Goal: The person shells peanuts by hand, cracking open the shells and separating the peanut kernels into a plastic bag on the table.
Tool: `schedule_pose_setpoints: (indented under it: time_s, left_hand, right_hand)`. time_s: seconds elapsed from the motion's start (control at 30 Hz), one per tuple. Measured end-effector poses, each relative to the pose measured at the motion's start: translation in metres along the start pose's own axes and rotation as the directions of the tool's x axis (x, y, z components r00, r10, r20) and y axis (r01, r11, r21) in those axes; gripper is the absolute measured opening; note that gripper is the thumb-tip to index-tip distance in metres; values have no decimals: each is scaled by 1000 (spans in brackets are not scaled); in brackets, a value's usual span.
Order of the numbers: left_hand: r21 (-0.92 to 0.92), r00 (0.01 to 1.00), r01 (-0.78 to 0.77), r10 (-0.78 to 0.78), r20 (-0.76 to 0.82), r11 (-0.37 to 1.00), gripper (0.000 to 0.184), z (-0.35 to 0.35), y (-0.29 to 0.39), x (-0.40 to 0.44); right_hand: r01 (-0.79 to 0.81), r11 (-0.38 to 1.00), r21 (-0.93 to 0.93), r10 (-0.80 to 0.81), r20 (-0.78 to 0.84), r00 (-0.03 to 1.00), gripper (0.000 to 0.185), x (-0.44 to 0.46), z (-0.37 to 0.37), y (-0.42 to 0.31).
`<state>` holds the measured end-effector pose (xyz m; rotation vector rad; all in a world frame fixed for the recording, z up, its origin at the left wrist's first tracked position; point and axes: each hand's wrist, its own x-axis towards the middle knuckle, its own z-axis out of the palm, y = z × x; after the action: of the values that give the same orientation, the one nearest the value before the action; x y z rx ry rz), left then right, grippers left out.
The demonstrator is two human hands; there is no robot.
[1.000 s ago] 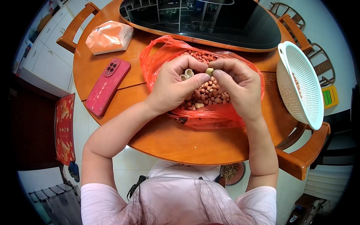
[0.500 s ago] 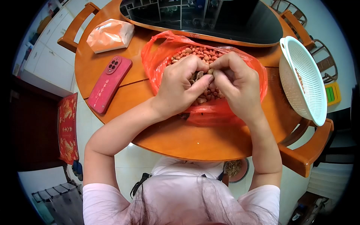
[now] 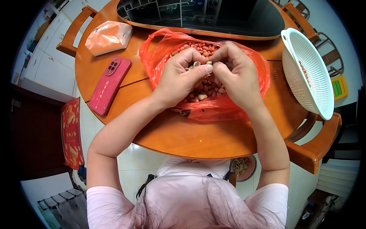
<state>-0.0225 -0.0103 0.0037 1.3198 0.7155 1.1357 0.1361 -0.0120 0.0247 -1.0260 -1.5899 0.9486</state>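
A red plastic bag (image 3: pixel 152 49) lies spread on the table, full of reddish peanuts (image 3: pixel 206 49), with an unshelled pod (image 3: pixel 202 97) near its front. Over it, my left hand (image 3: pixel 179 78) and my right hand (image 3: pixel 236 74) meet, thumbs and forefingers pinched together. Between their tips is a small pale peanut (image 3: pixel 209 63), partly hidden by the fingers. Pieces of peanut shell (image 3: pixel 196 64) show in the curl of my left hand.
A wooden table (image 3: pixel 175 135) carries a pink phone (image 3: pixel 110 86), a tissue pack (image 3: pixel 108 37) and a black glass-topped tray (image 3: pixel 206 19). At right stands a white colander (image 3: pixel 288 65) with some peanuts inside. A bowl of shells (image 3: pixel 249 171) is below the table edge; a wooden chair (image 3: pixel 314 152) is at right.
The pinched fingertips have shifted slightly, and opened shell pieces now show by my left hand. The whole view has moved a little as the head turned.
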Motion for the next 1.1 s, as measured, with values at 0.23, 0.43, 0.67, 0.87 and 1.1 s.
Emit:
schedule_pose_setpoints:
  time_s: [0.23, 0.43, 0.67, 0.87, 1.1]
  left_hand:
    - [-72, 995, 96, -96, 2, 993, 7, -3, -2, 3]
    - [-279, 972, 215, -177, 158, 936, 9, -15, -1, 6]
    - [-370, 944, 319, -257, 208, 872, 15, -19, 5, 11]
    - [-383, 939, 327, -251, 237, 864, 17, -25, 9, 13]
    - [-415, 931, 351, -264, 253, 839, 14, -30, 8, 13]
  right_hand:
    - [4, 1000, -4, -5, -37, 999, 3, 0, 1, 3]
    - [-9, 994, 113, 10, -3, 1000, 4, 5, -9, 11]
    - [-126, 961, 246, 103, 104, 989, 8, 8, -15, 5]
    - [-222, 785, 578, 190, 117, 975, 13, 10, -16, 1]
    - [-331, 637, 696, 187, 277, 942, 12, 11, -23, 5]
